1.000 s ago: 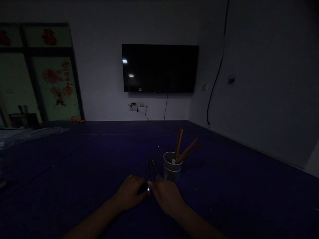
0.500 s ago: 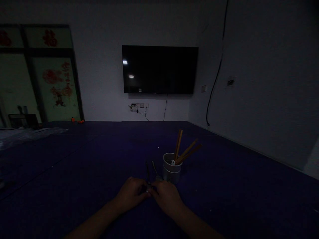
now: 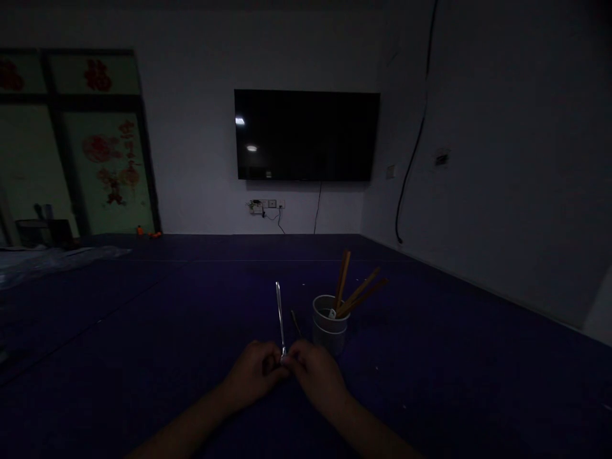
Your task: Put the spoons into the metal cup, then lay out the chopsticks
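Low in the middle of the head view, my left hand (image 3: 253, 371) and my right hand (image 3: 318, 373) meet with bent fingers. Between them they pinch the near end of a shiny metal spoon (image 3: 280, 312). Its long handle points up and away from me, while the fingers mostly cover the bowl end. Just beyond my right hand lies a second spoon (image 3: 295, 320), darker, its near end hidden by the hand. A round metal cup (image 3: 329, 328) stands beside it, holding several wooden sticks (image 3: 356, 294) that lean right, and a small white piece.
A dark blue surface (image 3: 191, 319) stretches to the back wall. Clear plastic sheeting (image 3: 57, 264) lies at the far left, and small orange items (image 3: 153, 235) rest near the door. A television (image 3: 308, 135) hangs on the wall; a black cable (image 3: 411, 166) runs down at right.
The held spoon's handle has risen to a steeper angle and now catches bright light. Both hands stay almost in place, and my right hand now covers more of the second spoon.
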